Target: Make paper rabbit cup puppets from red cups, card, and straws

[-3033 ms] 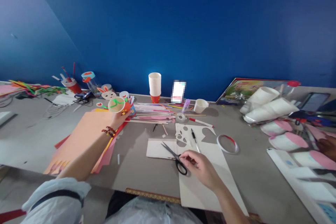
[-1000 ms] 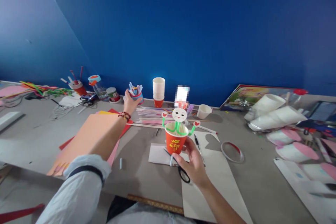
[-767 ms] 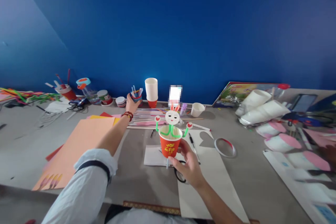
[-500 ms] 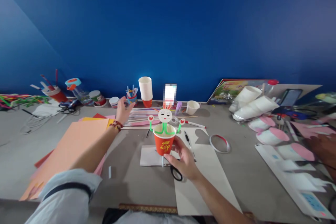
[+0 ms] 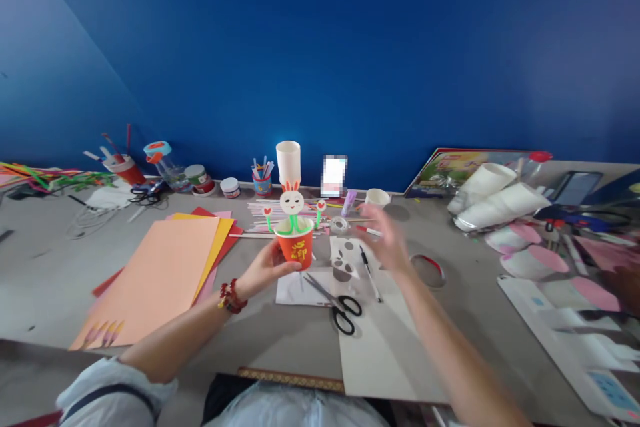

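White sheet [image 5: 385, 360]: flat on the right part of the counter [image 5: 260, 333], reaching toward the near edge.
Scissors [image 5: 336, 299]: black handles near and right, blades apart by little if at all, too fine to tell; tips lie over a small white card [image 5: 290, 292].
Peach paper [image 5: 155, 267]: on the left, topping a fanned pile with yellow, red and pink sheets below.
Left hand [image 5: 270, 268]: its grip is clamped on the lower part of the red cup, fingers behind and thumb low in front.
Red cup [image 5: 296, 251]: roughly upright, held up in the middle of the scene, just beyond the card.
Rabbit figure [image 5: 291, 203]: rises from the cup's mouth, with red ears, green stems and a heart disc on either side.
Right hand [image 5: 389, 243]: blurred, its grip unclosed with fingers apart, right of the black pen [image 5: 370, 273]; whether it touches the marker [image 5: 369, 231] beside it, I cannot tell.
Clear tape roll [image 5: 339, 225]: farther off, near the purple tube [image 5: 349, 203].
Straw pot [image 5: 262, 185]: far side, left of the stacked white cups [image 5: 289, 161].
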A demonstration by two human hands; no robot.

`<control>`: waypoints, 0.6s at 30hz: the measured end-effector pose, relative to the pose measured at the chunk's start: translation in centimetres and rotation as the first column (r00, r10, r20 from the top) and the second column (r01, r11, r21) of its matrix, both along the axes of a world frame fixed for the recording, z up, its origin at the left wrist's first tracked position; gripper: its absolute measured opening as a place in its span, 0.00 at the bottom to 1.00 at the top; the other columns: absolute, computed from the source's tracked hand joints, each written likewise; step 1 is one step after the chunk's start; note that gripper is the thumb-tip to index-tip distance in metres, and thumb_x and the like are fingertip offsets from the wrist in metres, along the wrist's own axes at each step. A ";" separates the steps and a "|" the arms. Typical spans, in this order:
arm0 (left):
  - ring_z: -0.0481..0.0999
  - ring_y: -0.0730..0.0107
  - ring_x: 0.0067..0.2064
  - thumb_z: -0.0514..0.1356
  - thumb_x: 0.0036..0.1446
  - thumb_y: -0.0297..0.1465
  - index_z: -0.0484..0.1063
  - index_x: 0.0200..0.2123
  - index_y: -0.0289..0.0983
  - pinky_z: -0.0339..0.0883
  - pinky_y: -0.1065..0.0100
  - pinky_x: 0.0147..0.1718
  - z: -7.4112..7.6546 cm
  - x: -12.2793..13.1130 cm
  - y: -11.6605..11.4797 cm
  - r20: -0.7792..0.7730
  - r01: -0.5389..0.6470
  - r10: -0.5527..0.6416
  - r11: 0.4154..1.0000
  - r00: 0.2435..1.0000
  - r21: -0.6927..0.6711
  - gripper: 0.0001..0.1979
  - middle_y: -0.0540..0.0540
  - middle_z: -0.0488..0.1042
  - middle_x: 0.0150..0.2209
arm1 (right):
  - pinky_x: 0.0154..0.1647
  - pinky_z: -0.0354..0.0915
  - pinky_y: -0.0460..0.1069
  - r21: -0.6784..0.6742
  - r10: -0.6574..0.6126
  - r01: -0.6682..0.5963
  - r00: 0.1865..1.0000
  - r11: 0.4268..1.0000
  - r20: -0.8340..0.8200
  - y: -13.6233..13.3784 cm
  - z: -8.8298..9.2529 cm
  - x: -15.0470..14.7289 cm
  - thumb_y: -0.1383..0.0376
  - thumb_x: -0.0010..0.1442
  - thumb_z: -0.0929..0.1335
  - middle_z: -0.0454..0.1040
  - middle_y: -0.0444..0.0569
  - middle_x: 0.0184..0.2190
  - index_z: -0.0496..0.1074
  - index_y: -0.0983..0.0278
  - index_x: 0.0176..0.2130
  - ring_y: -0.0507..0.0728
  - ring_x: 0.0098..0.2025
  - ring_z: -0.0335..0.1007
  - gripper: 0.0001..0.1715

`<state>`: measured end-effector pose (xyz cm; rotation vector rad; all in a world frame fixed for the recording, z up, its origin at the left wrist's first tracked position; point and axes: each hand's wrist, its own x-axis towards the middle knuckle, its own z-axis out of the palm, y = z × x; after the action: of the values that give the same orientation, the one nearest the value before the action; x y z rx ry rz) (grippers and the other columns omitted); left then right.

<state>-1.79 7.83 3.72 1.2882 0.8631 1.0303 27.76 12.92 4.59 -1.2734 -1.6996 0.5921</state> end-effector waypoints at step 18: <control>0.75 0.52 0.55 0.70 0.51 0.40 0.69 0.53 0.43 0.72 0.53 0.54 3.4 -4.9 2.4 0.117 -0.386 0.368 0.889 0.923 0.246 0.27 0.43 0.76 0.53 | 0.51 0.70 0.58 -0.008 -0.017 0.017 0.996 1.000 0.091 -0.6 -2.1 0.1 0.55 0.53 0.73 0.71 0.57 0.54 0.62 0.61 0.58 0.64 0.50 0.72 0.37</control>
<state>-6.66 10.22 7.12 1.3255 0.9710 1.5332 27.82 12.31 2.45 -1.3372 -1.7603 0.5390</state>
